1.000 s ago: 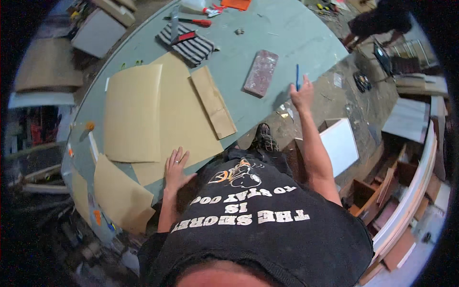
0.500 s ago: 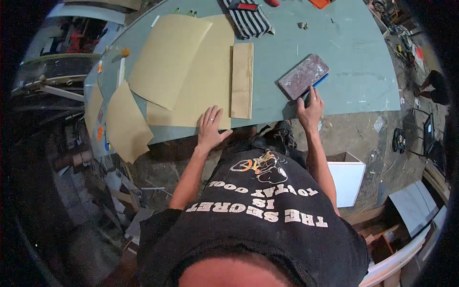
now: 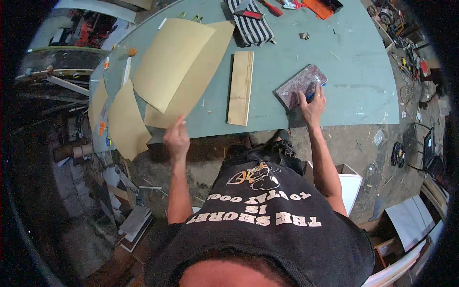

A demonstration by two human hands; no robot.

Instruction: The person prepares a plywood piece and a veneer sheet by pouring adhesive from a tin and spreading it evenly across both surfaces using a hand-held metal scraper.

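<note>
My left hand (image 3: 177, 140) is at the near edge of a large tan paper sheet (image 3: 198, 91), its fingers closed at the sheet's lower corner. A second tan sheet (image 3: 167, 62) lies curved on top of the first. My right hand (image 3: 313, 106) rests at the near side of a worn, dusty reddish block (image 3: 297, 86). Its thumb touches the block, and its fingers bend round a slim blue stick-like thing (image 3: 311, 97), probably a pen, partly hidden by them. Between my hands lies a flat wooden board (image 3: 241, 88), touched by neither.
A striped cloth (image 3: 253, 28), a red-handled tool (image 3: 271, 8) and an orange tray (image 3: 321, 8) lie at the table's far side. Another tan piece (image 3: 126, 122) overhangs the left edge. A white box (image 3: 350, 189) stands on the floor at right.
My left hand has moved left, and the lower tan sheet has swung left from beside the board. My right hand's fingers have closed in over the blue thing and the block's edge.
</note>
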